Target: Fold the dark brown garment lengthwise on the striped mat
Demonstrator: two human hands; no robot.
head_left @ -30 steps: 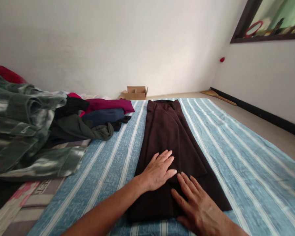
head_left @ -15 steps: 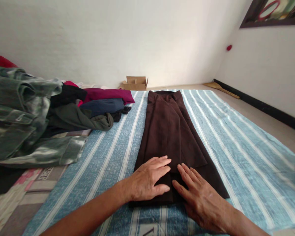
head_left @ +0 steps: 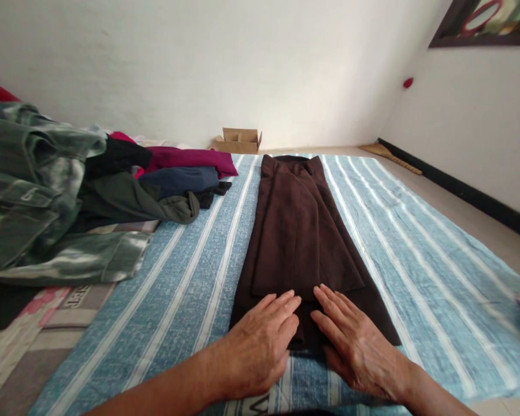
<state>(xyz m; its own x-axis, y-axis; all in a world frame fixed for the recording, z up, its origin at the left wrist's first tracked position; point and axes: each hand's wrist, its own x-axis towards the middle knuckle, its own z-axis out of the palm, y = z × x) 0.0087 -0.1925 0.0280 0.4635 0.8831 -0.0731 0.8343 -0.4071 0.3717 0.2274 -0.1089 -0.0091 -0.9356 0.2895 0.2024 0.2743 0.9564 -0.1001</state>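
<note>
A dark brown garment (head_left: pixel 292 231), trousers or a skirt, lies lengthwise with its waistband at the far end. A flap of its cloth is laid over the near part, whose hem is closest to me. My left hand (head_left: pixel 262 338) rests palm down on the near left part, its fingers lying close together across the cloth and its palm reaching past the hem. Opposite it, my right hand (head_left: pixel 357 344) lies on the near right part with its fingers outstretched and slightly apart. The fingertips of both hands touch the flap's lower edge or lie just beside it.
Under the garment spreads a blue sheet (head_left: pixel 420 254) with white stripes. Heaped clothes stand on the left, among them green patterned denim (head_left: pixel 21 190), a dark green piece (head_left: pixel 134 199) and a magenta one (head_left: pixel 186 159). A cardboard box (head_left: pixel 240 140) sits by the far wall.
My left hand has slid down toward the near hem and its fingers have drawn together. More of the flap's lower left edge now shows. My right hand has barely moved.
</note>
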